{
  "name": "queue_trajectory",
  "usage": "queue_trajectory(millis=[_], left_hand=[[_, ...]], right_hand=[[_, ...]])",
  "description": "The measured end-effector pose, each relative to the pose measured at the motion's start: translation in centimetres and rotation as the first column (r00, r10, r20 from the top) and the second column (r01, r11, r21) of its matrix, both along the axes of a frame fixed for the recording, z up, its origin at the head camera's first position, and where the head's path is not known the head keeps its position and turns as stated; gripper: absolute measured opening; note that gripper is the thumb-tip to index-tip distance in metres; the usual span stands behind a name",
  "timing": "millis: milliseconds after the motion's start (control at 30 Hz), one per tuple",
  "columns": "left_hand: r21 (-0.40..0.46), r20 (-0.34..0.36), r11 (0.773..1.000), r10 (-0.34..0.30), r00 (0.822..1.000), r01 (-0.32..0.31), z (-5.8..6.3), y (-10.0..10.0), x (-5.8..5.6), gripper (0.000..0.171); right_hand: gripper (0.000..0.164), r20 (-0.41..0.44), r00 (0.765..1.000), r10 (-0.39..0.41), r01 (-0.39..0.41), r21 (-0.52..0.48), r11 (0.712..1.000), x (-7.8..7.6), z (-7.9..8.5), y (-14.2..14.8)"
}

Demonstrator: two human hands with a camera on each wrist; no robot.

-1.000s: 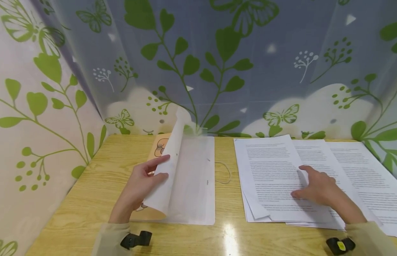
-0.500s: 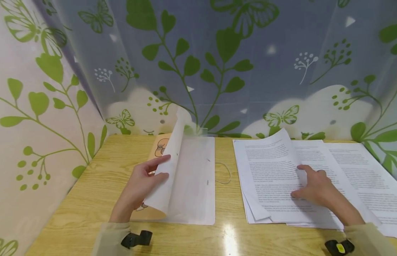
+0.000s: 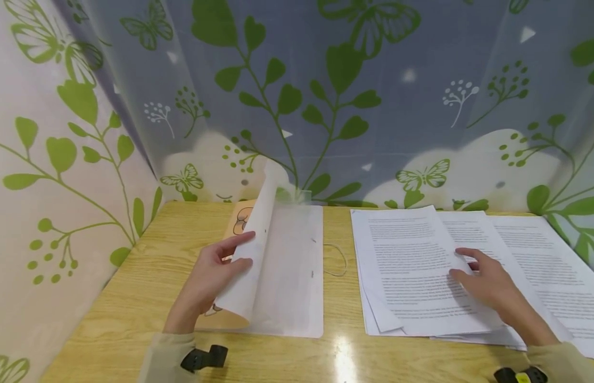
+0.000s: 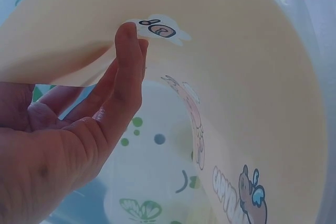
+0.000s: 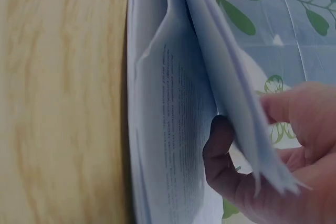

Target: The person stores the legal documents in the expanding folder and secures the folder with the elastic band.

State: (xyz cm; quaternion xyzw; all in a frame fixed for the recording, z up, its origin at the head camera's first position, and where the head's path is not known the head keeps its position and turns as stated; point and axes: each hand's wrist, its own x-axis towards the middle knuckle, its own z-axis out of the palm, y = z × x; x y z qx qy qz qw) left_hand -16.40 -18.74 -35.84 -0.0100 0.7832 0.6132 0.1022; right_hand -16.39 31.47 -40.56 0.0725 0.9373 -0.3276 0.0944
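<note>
My left hand [image 3: 208,276] pinches the free edge of a file folder's cover [image 3: 258,239], holding it half raised and curved. The cover is white inside; outside it is orange with cartoon animals, as the left wrist view shows on the folder cover [image 4: 252,77]. Under it lies the folder's pale inner side [image 3: 292,276], with small metal fasteners near its right edge. On the right, my right hand [image 3: 491,279] grips the right edge of the top printed sheets [image 3: 412,266]. In the right wrist view, thumb and fingers sit on either side of several sheets [image 5: 231,77].
Two more overlapping piles of printed sheets [image 3: 555,276] lie to the right, partly under the right arm. A thin white elastic loop [image 3: 345,260] extends from the folder onto the wooden table [image 3: 134,298]. A patterned curtain [image 3: 297,106] stands behind the table.
The top sheets bowed upward half a second ago and now lie flatter. My right hand has shifted slightly right at their edge. The left hand and folder cover look unchanged.
</note>
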Motion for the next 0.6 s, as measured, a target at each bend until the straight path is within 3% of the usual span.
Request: queue_trajectory(millis=[200,600], left_hand=[[0.025,-0.004,1.000,-0.016,1.000,0.016,0.1,0.0,0.0,0.054],[-0.001,-0.016,1.000,-0.014,1.000,0.014,0.0,0.2,0.0,0.053]], right_hand=[[0.057,-0.021,0.999,-0.033,0.031,-0.105,0.994,0.3,-0.3,0.5],[0.064,0.006,1.000,0.016,-0.015,-0.195,0.981,0.9,-0.8,1.8]])
